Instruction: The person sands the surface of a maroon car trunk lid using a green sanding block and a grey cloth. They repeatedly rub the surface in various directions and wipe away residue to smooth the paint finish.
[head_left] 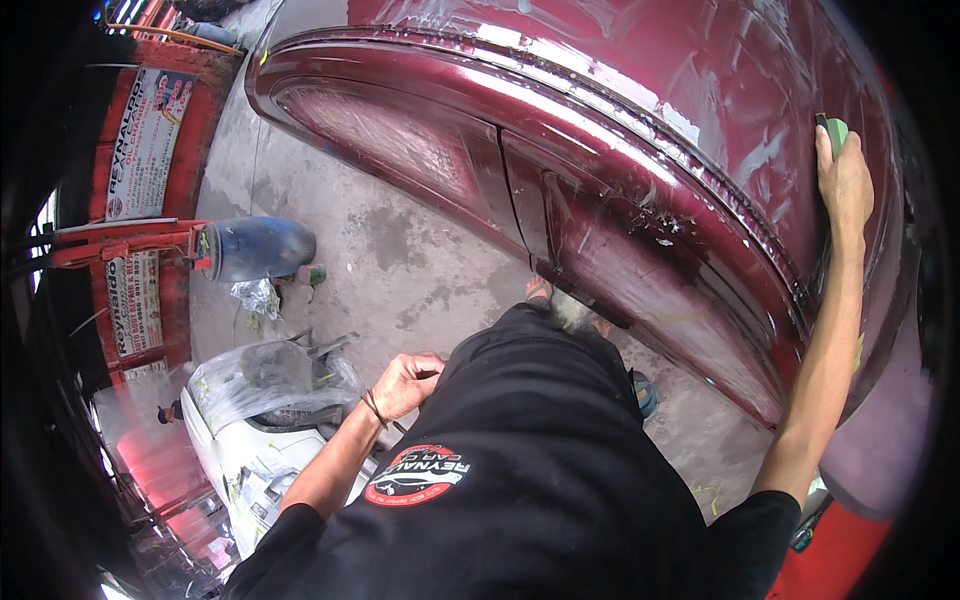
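My right hand (pixel 848 190) reaches far out over a maroon car (pixel 640 180) and grips a small green sanding block (pixel 838 131) with a dark edge. The block rests against the car's upper panel, whose paint carries whitish smears and wet-looking streaks. The door panels below look scuffed and dusty. My left hand (pixel 405 386) hangs at my waist beside my black shirt, fingers curled together. Something dark shows at its fingertips, but I cannot make out what it is. A dark band circles the left wrist.
A blue drum (pixel 262 248) lies on the concrete floor (pixel 390 235) at left, near red metal framework. Below it stands a white car part (pixel 215 400) draped in clear plastic (pixel 270 370). Banners (pixel 150 145) hang along the red wall. My feet are close to the car's lower edge.
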